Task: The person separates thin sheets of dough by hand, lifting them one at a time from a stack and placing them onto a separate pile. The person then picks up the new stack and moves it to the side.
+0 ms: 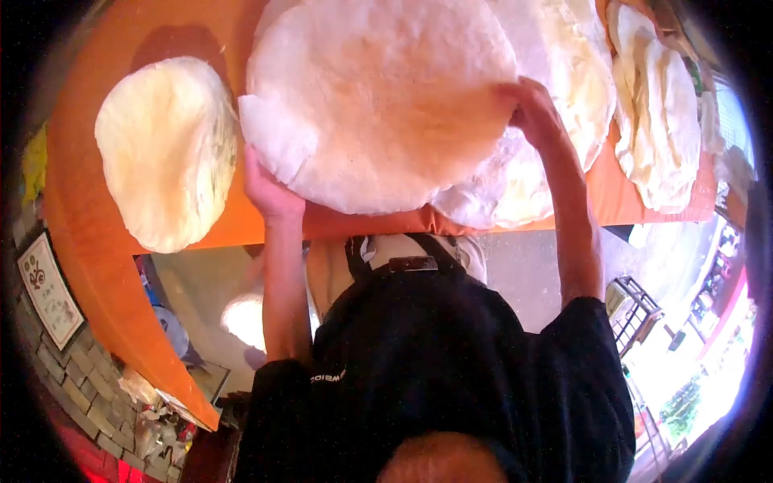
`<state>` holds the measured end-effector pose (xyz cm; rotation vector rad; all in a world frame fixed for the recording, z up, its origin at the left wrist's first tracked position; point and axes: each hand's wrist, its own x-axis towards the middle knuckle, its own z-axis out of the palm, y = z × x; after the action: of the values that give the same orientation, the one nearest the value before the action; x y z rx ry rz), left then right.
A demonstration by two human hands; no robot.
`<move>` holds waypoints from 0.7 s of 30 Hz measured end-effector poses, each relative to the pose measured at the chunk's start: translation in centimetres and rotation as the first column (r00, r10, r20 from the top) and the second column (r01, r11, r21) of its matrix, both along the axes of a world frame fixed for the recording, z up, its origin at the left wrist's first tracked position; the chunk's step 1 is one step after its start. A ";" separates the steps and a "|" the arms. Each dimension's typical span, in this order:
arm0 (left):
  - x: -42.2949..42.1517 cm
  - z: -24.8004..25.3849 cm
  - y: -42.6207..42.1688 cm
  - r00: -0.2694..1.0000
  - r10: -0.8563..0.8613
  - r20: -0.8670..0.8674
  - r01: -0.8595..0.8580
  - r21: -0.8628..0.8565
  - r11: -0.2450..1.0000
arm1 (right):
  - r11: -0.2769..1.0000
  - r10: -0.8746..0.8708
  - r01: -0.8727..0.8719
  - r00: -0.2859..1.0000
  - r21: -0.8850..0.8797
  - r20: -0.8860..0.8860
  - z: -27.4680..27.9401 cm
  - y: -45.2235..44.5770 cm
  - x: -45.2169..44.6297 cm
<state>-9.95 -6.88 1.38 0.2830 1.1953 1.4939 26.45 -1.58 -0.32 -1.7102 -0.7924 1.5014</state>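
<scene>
A large, round, pale flatbread [378, 97] is held between my two hands above the orange-covered table [185, 24]. At its lower left rim, my left hand [272, 189] is closed on the edge, and its fingers are partly hidden by the bread. A flap [275, 133] of the bread's edge stands up just above that hand. My right hand [531, 109] pinches the right edge, its fingertips slightly blurred. Under and to the right of the held piece lie more flatbreads [576, 88], partly covered by it.
A smaller oval flatbread [167, 153] lies on the table to the left. Folded flatbreads [656, 113] lie at the right end. The table's front edge runs close to my body. A metal rack [632, 314] stands at lower right, and a framed sign [50, 290] is at far left.
</scene>
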 end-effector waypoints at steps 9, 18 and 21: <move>-1.5 -5.7 3.2 0.970 -0.075 -0.230 0.067 -0.041 0.997 | 0.952 0.180 -0.260 0.905 0.165 0.385 -1.0 2.3 0.2; -0.3 -4.1 1.6 0.952 -0.076 -0.297 0.050 -0.093 0.994 | 0.894 0.063 -0.403 0.546 0.195 0.836 1.4 6.3 -2.7; 0.5 -3.4 2.2 0.958 -0.065 -0.281 0.029 -0.130 0.991 | 0.847 -0.049 -0.439 0.497 0.300 0.867 0.6 6.6 -2.3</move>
<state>-9.43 -4.70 -2.03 0.4504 1.4945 1.3610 24.12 5.06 0.25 -1.9309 -1.7813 0.3383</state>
